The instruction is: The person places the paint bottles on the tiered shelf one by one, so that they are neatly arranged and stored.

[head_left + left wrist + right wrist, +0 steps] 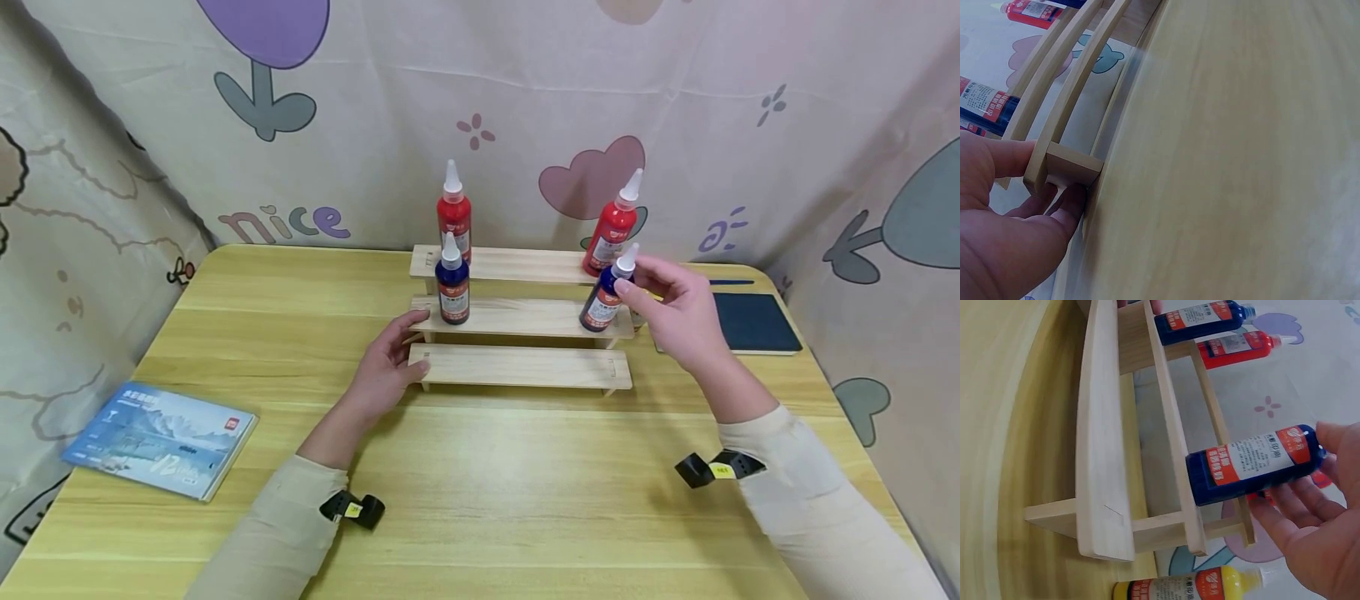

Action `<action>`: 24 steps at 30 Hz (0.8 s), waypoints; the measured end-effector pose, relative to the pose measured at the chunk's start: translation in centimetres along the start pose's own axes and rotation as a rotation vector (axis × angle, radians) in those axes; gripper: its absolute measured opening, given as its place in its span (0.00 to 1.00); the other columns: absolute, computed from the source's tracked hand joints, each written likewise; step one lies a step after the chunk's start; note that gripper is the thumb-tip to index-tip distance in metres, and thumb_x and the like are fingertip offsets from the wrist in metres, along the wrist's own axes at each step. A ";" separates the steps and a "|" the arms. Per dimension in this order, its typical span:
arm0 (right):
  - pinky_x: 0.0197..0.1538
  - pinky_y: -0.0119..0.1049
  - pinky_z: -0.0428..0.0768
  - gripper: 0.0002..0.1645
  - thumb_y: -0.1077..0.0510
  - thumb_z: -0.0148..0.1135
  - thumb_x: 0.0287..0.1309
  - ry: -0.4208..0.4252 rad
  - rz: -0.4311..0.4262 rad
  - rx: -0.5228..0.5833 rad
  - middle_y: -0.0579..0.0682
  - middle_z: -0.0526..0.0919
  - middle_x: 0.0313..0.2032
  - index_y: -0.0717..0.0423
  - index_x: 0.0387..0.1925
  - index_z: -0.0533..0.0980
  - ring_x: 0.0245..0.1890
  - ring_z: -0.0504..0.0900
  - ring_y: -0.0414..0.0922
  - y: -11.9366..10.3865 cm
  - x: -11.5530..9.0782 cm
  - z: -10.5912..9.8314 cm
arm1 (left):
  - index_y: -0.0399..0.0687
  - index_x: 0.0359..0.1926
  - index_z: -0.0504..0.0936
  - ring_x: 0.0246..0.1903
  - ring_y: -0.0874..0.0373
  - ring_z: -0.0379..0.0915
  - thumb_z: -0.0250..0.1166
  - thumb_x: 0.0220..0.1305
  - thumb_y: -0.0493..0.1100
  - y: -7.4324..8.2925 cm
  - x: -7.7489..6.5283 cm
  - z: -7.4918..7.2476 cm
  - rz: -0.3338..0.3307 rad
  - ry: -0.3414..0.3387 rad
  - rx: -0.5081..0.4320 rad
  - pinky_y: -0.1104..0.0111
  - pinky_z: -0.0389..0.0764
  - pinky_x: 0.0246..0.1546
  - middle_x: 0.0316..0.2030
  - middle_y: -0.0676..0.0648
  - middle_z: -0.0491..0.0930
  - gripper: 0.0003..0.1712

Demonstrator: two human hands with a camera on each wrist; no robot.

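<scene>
A wooden three-step rack [517, 365] stands on the table, its left end gripped by my left hand [382, 371]. In the left wrist view, that hand's thumb and fingers are around the step's end. At the right end of the middle step, my right hand [678, 312] pinches a blue paint bottle [602, 304] near its white nozzle. The bottle's base is at the step. Another blue paint bottle [453, 296] stands at that step's left end. Behind are two red paint bottles on the top step, one at left [454, 215] and one at right [611, 233].
A yellow bottle [1210, 586] is beside the rack's right end, mostly hidden by my hand in the head view. Further right lie a dark notebook [756, 323] and a blue pen [731, 282]. A blue-covered book [161, 437] lies at left. Printed cloth hangs behind.
</scene>
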State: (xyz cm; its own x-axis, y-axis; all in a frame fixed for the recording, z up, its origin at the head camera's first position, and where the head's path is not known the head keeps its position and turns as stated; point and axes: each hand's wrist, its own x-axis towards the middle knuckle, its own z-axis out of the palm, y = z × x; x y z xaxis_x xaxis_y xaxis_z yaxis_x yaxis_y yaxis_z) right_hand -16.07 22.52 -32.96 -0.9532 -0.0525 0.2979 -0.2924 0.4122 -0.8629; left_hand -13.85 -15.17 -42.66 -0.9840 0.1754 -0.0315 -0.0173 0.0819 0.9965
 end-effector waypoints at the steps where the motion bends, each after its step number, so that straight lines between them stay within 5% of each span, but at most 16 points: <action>1: 0.49 0.27 0.78 0.23 0.60 0.65 0.65 0.002 -0.001 0.001 0.50 0.82 0.47 0.58 0.61 0.78 0.47 0.78 0.44 -0.1 0.0 -0.1 | 0.56 0.72 0.67 0.66 0.48 0.62 0.60 0.61 0.19 0.0 0.0 0.0 0.001 0.000 0.001 0.56 0.61 0.68 0.70 0.46 0.64 0.43; 13: 0.52 0.25 0.77 0.22 0.63 0.65 0.65 0.088 -0.010 0.022 0.52 0.82 0.55 0.57 0.60 0.78 0.53 0.81 0.43 -0.7 -0.5 -3.3 | 0.54 0.72 0.67 0.66 0.48 0.62 0.60 0.60 0.19 0.0 0.0 0.0 0.005 -0.001 0.000 0.56 0.61 0.68 0.69 0.46 0.64 0.42; 24: 0.52 0.23 0.76 0.23 0.59 0.67 0.64 0.177 0.097 0.005 0.50 0.82 0.55 0.52 0.61 0.79 0.53 0.79 0.42 1.7 -0.8 -4.8 | 0.55 0.72 0.67 0.66 0.47 0.61 0.59 0.61 0.19 0.1 -0.1 0.0 -0.017 -0.001 0.001 0.55 0.62 0.67 0.69 0.44 0.63 0.42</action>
State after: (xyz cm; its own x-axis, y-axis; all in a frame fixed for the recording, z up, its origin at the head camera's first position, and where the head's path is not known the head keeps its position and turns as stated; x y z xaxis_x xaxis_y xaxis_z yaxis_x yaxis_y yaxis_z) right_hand -15.47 27.68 -32.71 -0.9485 0.1482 0.2798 -0.2006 0.4025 -0.8932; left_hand -13.78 -15.14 -42.56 -0.9835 0.1745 -0.0483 -0.0337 0.0855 0.9958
